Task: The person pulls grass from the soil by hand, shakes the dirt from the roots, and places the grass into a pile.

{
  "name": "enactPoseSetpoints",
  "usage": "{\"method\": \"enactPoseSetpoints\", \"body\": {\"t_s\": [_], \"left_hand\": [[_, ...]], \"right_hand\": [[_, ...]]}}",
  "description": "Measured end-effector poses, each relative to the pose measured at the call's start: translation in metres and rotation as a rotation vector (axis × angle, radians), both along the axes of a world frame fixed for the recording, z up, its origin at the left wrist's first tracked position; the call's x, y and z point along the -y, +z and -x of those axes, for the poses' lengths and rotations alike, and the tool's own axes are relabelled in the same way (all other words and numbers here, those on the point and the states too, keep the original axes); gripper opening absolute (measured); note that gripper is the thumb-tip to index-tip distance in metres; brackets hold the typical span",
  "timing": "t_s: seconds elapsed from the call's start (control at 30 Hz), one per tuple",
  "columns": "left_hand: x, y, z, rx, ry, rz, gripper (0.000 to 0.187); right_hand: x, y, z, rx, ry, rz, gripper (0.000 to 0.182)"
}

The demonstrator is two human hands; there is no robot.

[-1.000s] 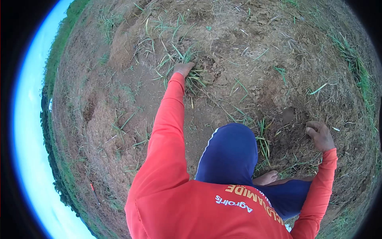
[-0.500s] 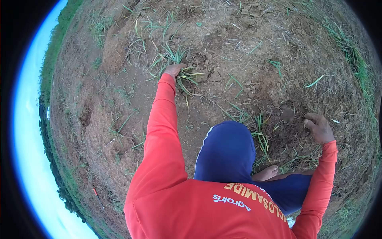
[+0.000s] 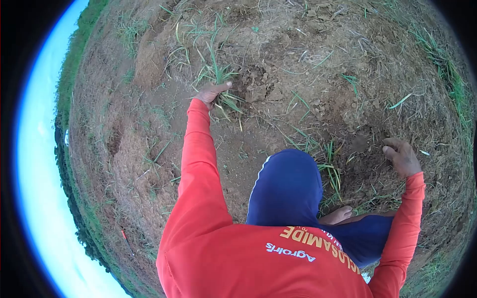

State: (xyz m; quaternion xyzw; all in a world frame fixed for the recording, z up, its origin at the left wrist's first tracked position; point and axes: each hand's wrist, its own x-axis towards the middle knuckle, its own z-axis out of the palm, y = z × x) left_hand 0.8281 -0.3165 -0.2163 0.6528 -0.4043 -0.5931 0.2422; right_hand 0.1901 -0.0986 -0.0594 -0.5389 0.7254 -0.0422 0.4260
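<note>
The person crouches over bare, reddish ground (image 3: 298, 64), red sleeves stretched out to either side of a blue-clad knee (image 3: 285, 186); the left hand (image 3: 211, 93) reaches far forward and is clamped on a tuft of grass (image 3: 218, 74), the thumb pointing right across the base of the blades while the fingers wrap the stems from the other side; green blades stand up above the fist and a few paler ones splay out below and to the right of it; the tuft sits at the edge of a patch of broken clods (image 3: 258, 87), just beside the hand, in the upper middle of the ground in view.

The right hand (image 3: 401, 156) hangs low over the soil well apart from the tuft, on the far right; its fingers are curled loosely inward, not gripping anything that I can make out, and whether the fingertips touch the earth I cannot tell; just to its left lies a darker hollow of loosened soil (image 3: 360, 144).

Between the knee and that hollow stands a second clump of grass (image 3: 330, 169), upright and untouched; a bare foot (image 3: 338, 214) shows below it, against the blue cloth; dry straw (image 3: 397, 59) is scattered over the slope to the right, and a band of greener growth (image 3: 447, 74) runs along the far right edge; a strip of sky (image 3: 35, 149) curves down the left.
</note>
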Motion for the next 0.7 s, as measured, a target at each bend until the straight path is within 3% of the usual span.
{"method": "enactPoseSetpoints", "body": {"t_s": [0.1,0.17,0.2,0.23,0.3,0.33,0.4,0.43,0.47,0.5,0.53,0.57,0.63,0.7], "left_hand": [[-0.032,0.074,0.060,-0.266,0.082,0.110,0.050],[-0.028,0.066,0.069,-0.197,0.048,0.164,0.043],[-0.020,0.068,0.078,-0.123,-0.076,0.179,0.038],[-0.016,0.076,0.087,-0.059,-0.220,0.157,0.033],[-0.014,0.094,0.118,-0.171,-0.223,0.052,0.020],[-0.019,0.113,0.158,-0.125,-0.143,0.224,0.021],[-0.007,0.147,0.216,-0.152,-0.197,0.392,0.024],[-0.001,0.169,0.242,-0.110,-0.223,0.363,0.027],[0.003,0.196,0.270,-0.073,-0.240,0.353,0.031],[-0.017,0.232,0.305,-0.308,-0.350,0.356,0.032],[-0.027,0.253,0.329,-0.394,-0.419,0.409,0.029],[-0.037,0.274,0.354,-0.485,-0.488,0.457,0.027],[-0.043,0.274,0.375,-0.499,-0.488,0.508,0.026],[-0.044,0.262,0.387,-0.490,-0.452,0.528,0.025]], "right_hand": [[-0.009,0.005,-0.002,-0.022,0.056,0.003,0.041],[-0.005,-0.009,0.010,-0.035,0.074,0.086,0.039],[-0.009,-0.014,0.017,-0.055,0.138,0.219,0.035],[-0.009,-0.001,0.011,-0.005,0.029,0.126,0.031],[-0.014,-0.016,0.020,-0.054,-0.010,0.104,0.027],[-0.018,-0.032,0.021,-0.122,-0.031,0.123,0.026],[-0.024,-0.054,0.003,-0.073,-0.093,-0.032,0.024],[-0.034,-0.080,-0.005,-0.026,0.077,-0.033,0.023],[-0.042,-0.102,-0.019,0.076,0.023,-0.135,0.021],[-0.049,-0.124,-0.033,0.168,-0.036,-0.238,0.019],[-0.059,-0.141,-0.052,0.322,-0.328,-0.456,0.018],[-0.071,-0.164,-0.073,0.151,-0.091,-0.420,0.019],[-0.097,-0.189,-0.103,0.013,0.055,-0.457,0.020],[-0.101,-0.203,-0.119,0.165,-0.197,-0.463,0.017]]}}
